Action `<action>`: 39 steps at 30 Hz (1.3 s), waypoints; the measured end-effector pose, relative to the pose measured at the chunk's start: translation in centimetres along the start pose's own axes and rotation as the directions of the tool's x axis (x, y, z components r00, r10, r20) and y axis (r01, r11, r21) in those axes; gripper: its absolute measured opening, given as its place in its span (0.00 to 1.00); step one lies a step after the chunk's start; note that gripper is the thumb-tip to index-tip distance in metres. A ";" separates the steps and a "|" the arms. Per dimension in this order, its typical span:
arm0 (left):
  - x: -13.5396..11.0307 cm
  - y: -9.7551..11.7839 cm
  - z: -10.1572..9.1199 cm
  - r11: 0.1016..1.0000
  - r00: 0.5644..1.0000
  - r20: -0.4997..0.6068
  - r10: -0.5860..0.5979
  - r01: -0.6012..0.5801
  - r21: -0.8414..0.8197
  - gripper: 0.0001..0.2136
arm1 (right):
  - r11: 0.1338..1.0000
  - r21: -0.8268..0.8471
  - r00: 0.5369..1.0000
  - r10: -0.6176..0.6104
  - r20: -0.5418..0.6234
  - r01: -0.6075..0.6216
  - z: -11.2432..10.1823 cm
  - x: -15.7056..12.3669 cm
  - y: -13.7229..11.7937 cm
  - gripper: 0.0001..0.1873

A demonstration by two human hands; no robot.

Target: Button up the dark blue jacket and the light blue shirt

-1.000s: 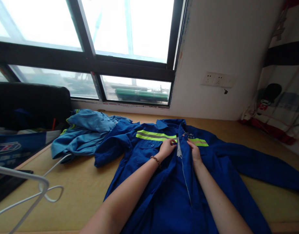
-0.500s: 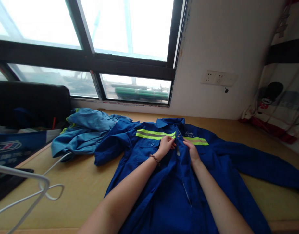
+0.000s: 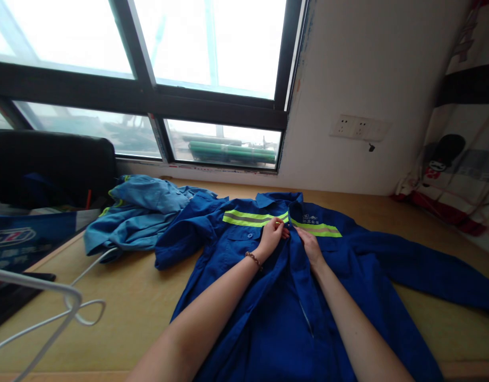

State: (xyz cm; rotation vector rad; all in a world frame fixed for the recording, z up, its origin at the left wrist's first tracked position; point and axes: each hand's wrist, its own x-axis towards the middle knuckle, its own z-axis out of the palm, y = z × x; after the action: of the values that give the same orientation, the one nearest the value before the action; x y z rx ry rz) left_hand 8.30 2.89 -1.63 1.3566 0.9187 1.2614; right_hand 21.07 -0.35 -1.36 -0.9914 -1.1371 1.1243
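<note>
A dark blue work jacket (image 3: 276,297) with yellow-green reflective stripes lies face up on a wooden table (image 3: 148,302). My left hand (image 3: 271,235), a bead bracelet on its wrist, pinches the left front edge just below the collar. My right hand (image 3: 308,243) is closed on the right front edge next to it. Both hands meet at the top of the jacket's front opening, and the two front edges lie together there.
A lighter blue garment (image 3: 136,220) is heaped on the table to the left. A white wire hanger (image 3: 61,313) pokes in at the lower left. A black chair back (image 3: 49,167) stands far left. A printed cloth (image 3: 455,164) hangs at the right, under wall sockets (image 3: 358,128).
Both hands have crept up the jacket front toward the collar. The gap that showed a white lining between the front edges has closed.
</note>
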 end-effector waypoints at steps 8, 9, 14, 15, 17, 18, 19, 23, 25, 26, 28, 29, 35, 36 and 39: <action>-0.3 -0.1 -0.1 0.996 1.000 0.007 0.028 -0.029 0.090 0.15 | 0.616 -0.650 0.878 -0.442 0.183 0.445 0.8 -1.0 0.5 0.15; -0.3 -0.2 -0.1 0.995 1.000 0.010 0.029 -0.030 0.097 0.15 | 0.584 -0.673 0.873 -0.444 0.204 0.454 0.9 -1.1 0.5 0.15; 0.1 -0.6 -0.4 0.994 0.999 -0.034 -0.008 0.012 0.112 0.12 | 0.462 -0.725 0.840 -0.447 0.307 0.511 1.1 -1.5 0.0 0.17; 0.3 -0.6 -0.4 0.996 0.998 -0.047 -0.033 0.037 0.087 0.10 | 0.450 -0.725 0.835 -0.446 0.323 0.521 1.2 -1.5 -0.2 0.18; 0.5 -0.7 -0.5 0.995 0.993 -0.063 -0.100 0.100 0.006 0.08 | 0.438 -0.723 0.827 -0.445 0.342 0.534 1.3 -1.7 -0.5 0.18; 0.6 -0.7 -0.5 0.990 0.988 -0.063 -0.138 0.136 -0.043 0.07 | 0.436 -0.721 0.825 -0.448 0.345 0.538 1.4 -1.8 -0.6 0.18; 0.7 -0.7 -0.6 0.981 0.983 -0.058 -0.176 0.171 -0.094 0.06 | 0.438 -0.718 0.822 -0.453 0.344 0.541 1.4 -1.8 -0.7 0.18; 0.7 -0.5 -0.8 0.923 0.958 -0.035 -0.284 0.263 -0.280 0.05 | 0.461 -0.698 0.816 -0.477 0.326 0.548 1.6 -2.0 -0.8 0.16; 0.7 -0.3 -0.9 0.894 0.950 -0.029 -0.310 0.281 -0.348 0.05 | 0.479 -0.688 0.817 -0.485 0.310 0.545 1.6 -2.0 -0.8 0.15; 0.7 -0.3 -0.9 0.884 0.947 -0.028 -0.320 0.287 -0.370 0.05 | 0.487 -0.684 0.819 -0.486 0.304 0.543 1.6 -2.0 -0.8 0.15; 0.7 -0.3 -1.0 0.870 0.941 -0.033 -0.337 0.298 -0.392 0.06 | 0.495 -0.682 0.823 -0.484 0.298 0.538 1.7 -2.1 -0.9 0.14; 0.7 -0.3 -1.0 0.866 0.938 -0.037 -0.345 0.303 -0.398 0.06 | 0.495 -0.683 0.823 -0.483 0.298 0.537 1.7 -2.1 -0.9 0.14; 0.8 -0.3 -1.2 0.862 0.936 -0.058 -0.348 0.295 -0.412 0.09 | 0.505 -0.690 0.834 -0.478 0.275 0.518 1.7 -2.1 -0.7 0.12; 0.7 -0.3 -1.1 0.867 0.938 -0.063 -0.341 0.288 -0.406 0.10 | 0.511 -0.690 0.838 -0.476 0.267 0.512 1.7 -2.1 -0.7 0.12; 0.6 -0.1 -1.1 0.887 0.945 -0.074 -0.319 0.270 -0.375 0.11 | 0.522 -0.696 0.847 -0.469 0.249 0.493 1.6 -2.1 -0.6 0.12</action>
State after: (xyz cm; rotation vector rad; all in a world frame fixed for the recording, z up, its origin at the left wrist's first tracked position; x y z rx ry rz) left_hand 7.36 3.64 -1.71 0.8158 0.8937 1.2200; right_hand 19.43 -2.44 -0.87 -1.1466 -1.8325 0.1660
